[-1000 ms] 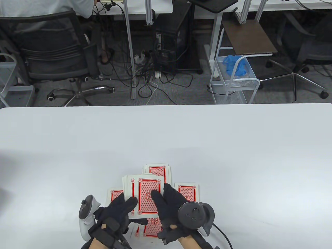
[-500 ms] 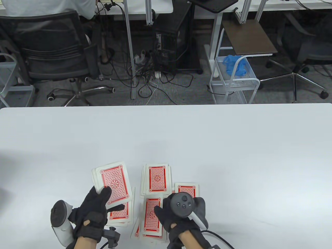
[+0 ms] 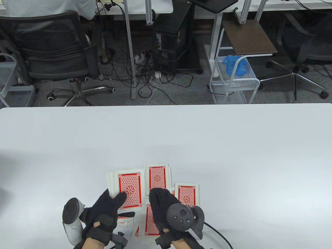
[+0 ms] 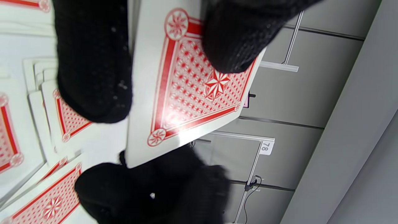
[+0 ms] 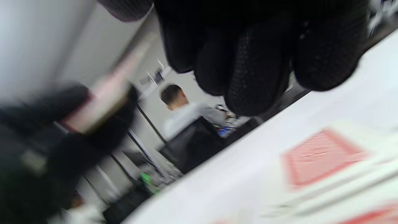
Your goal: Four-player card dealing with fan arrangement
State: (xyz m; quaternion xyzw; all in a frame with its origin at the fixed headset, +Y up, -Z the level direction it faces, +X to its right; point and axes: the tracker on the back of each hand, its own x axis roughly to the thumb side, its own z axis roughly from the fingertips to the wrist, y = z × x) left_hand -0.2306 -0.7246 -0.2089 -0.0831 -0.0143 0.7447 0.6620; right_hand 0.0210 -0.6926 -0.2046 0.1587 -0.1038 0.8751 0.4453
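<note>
The left hand (image 3: pixel 106 210) is pinching the thin, slippery deck (image 3: pixel 128 189) by its edges, the right hand (image 3: pixel 162 207) hovering slack and empty.

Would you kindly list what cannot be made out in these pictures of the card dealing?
- Card faces: every card lies back up, in all views.
- Near pile, table view: largely covered by the right hand.
- Left pile: hidden under the left hand and its held deck.
- Right wrist view: motion blur; card count per pile unreadable.
</note>
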